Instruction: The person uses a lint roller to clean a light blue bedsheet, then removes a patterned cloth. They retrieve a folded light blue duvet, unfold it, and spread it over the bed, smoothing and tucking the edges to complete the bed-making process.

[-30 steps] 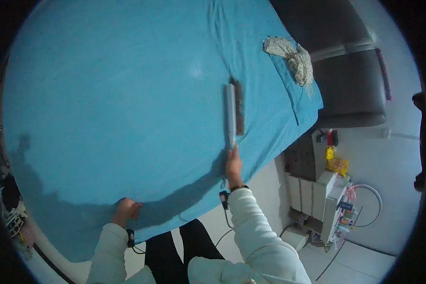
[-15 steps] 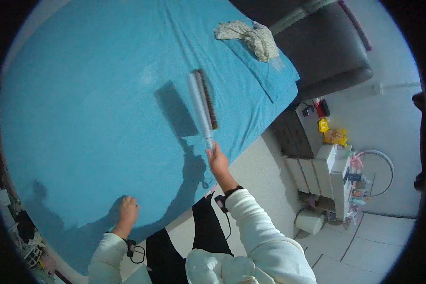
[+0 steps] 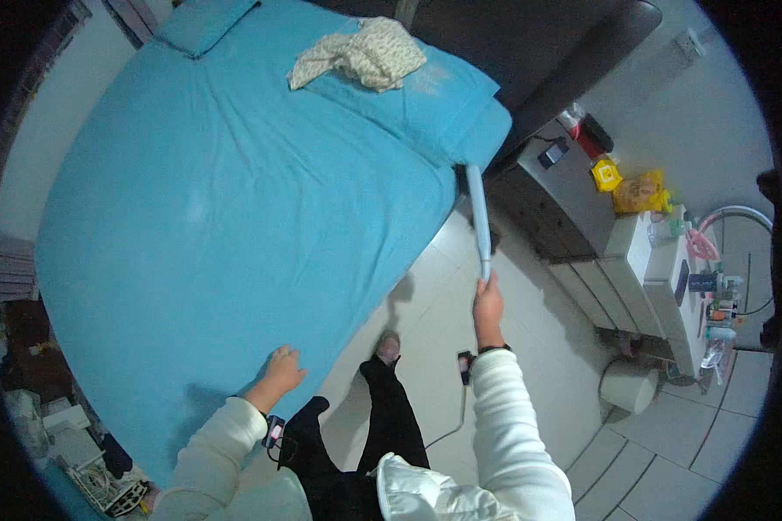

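My right hand (image 3: 488, 304) is closed round the handle of a long pale bed brush (image 3: 478, 208). The brush points away from me past the bed's right edge, its far end by the corner of the blue sheet (image 3: 235, 260). Dark bristles show in part beside its back. My left hand (image 3: 283, 373) is over the near right part of the bed, fingers loosely bent and partly apart, holding nothing visible. Whether it touches the sheet I cannot tell.
A crumpled patterned cloth (image 3: 365, 56) lies near the dark headboard (image 3: 504, 52). At right stand a grey bedside cabinet (image 3: 565, 187) with yellow packets, a white dresser (image 3: 643, 260) and a white bin (image 3: 629, 385). Pale floor (image 3: 426, 347) runs between. Clutter (image 3: 87, 451) sits lower left.
The brush has swung from above the sheet to the right, beyond the bed's edge, still in my right hand. My left hand has shifted right, and the view now takes in more of the headboard end.
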`<state>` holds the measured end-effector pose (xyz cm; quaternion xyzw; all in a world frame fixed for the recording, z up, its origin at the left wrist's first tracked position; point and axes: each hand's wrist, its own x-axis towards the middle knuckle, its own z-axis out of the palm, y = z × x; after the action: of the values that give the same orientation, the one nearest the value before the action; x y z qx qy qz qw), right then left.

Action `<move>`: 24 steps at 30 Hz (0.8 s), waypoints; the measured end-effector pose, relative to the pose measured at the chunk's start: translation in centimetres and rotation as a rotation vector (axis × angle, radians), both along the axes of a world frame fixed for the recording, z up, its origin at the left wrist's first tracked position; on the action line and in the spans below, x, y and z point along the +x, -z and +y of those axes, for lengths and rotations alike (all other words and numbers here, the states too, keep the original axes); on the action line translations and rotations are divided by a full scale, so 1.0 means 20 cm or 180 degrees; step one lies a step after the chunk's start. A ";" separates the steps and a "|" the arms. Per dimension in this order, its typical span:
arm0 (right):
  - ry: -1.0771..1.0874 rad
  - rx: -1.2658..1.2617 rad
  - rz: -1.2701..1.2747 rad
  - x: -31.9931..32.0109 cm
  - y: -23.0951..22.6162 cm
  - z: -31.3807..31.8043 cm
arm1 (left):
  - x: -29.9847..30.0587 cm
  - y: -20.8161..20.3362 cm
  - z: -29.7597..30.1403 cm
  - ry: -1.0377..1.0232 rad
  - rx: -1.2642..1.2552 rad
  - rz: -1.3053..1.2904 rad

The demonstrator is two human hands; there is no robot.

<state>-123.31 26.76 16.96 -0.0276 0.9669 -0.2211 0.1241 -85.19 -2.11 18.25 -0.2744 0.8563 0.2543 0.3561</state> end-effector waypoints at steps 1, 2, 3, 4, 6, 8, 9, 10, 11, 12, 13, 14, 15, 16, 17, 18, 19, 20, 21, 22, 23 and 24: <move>-0.0202 0.0082 0.0312 -0.04 -0.05 0.10 | -0.09 -0.04 0.02 0.0007 0.0208 -0.0026; -0.0358 0.0070 0.0354 -0.05 -0.10 0.16 | -0.21 -0.07 0.05 -0.0069 0.0420 0.0345; -0.0585 0.0088 0.0347 -0.03 -0.15 0.20 | -0.35 -0.09 0.10 -0.0242 0.0759 0.0381; -0.0616 -0.0039 0.0218 0.02 -0.21 0.22 | -0.49 -0.12 0.15 -0.0400 0.1073 0.0414; -0.0727 -0.0152 -0.0124 0.16 -0.33 0.20 | -0.79 -0.18 0.31 -0.1174 0.2481 0.0687; -0.1107 -0.0341 -0.0264 0.33 -0.45 0.13 | -1.03 -0.23 0.47 -0.2000 0.3472 0.0474; -0.1201 -0.0371 -0.0730 0.40 -0.51 0.10 | -1.11 -0.25 0.54 -0.2621 0.3755 0.0444; -0.1387 -0.1028 -0.0561 0.46 -0.57 0.07 | -1.19 -0.27 0.57 -0.2899 0.4221 0.0388; -0.1386 -0.0894 -0.0479 0.49 -0.63 0.04 | -1.25 -0.28 0.58 -0.3124 0.4794 0.0452; -0.1483 -0.0863 -0.0493 0.52 -0.68 0.01 | -1.28 -0.30 0.57 -0.3700 0.4847 0.0709; -0.1601 -0.0918 -0.0454 0.53 -0.72 -0.02 | -1.30 -0.33 0.56 -0.4345 0.4861 0.0826; -0.1764 -0.0901 -0.0284 0.53 -0.76 -0.05 | -1.30 -0.35 0.53 -0.4895 0.4830 0.0996; -0.1964 -0.0713 -0.0480 0.52 -0.78 -0.08 | -1.31 -0.37 0.50 -0.5284 0.4691 0.1297; -0.2134 -0.0582 -0.0542 0.50 -0.80 -0.12 | -1.30 -0.40 0.47 -0.5073 0.5231 0.1510; -0.2310 -0.0222 -0.0770 0.48 -0.81 -0.15 | -1.31 -0.43 0.45 -0.5081 0.5492 0.1818; -0.2084 -0.0408 -0.0934 0.46 -0.82 -0.19 | -1.32 -0.46 0.43 -0.4907 0.5313 0.1794; -0.2068 -0.0848 -0.0664 0.43 -0.82 -0.22 | -1.34 -0.50 0.42 -0.4920 0.4826 0.1796; -0.2042 -0.1128 -0.0616 0.40 -0.83 -0.25 | -1.36 -0.53 0.40 -0.4559 0.4577 0.2070; -0.1946 -0.1428 -0.0556 0.37 -0.84 -0.29 | -1.40 -0.56 0.37 -0.4493 0.4474 0.2419; -0.2001 -0.1326 -0.0822 0.34 -0.86 -0.32 | -1.43 -0.60 0.33 -0.4485 0.4704 0.2523; -0.2042 -0.1378 -0.0876 0.31 -0.88 -0.35 | -1.47 -0.63 0.28 -0.4421 0.4558 0.2946; -0.1961 -0.1360 -0.1137 0.28 -0.92 -0.38 | -1.50 -0.66 0.22 -0.4008 0.4880 0.3455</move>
<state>-117.65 19.21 35.34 -0.3020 0.8091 -0.3706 0.3418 -115.28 2.28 31.40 -0.2194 0.2253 0.9321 -0.1800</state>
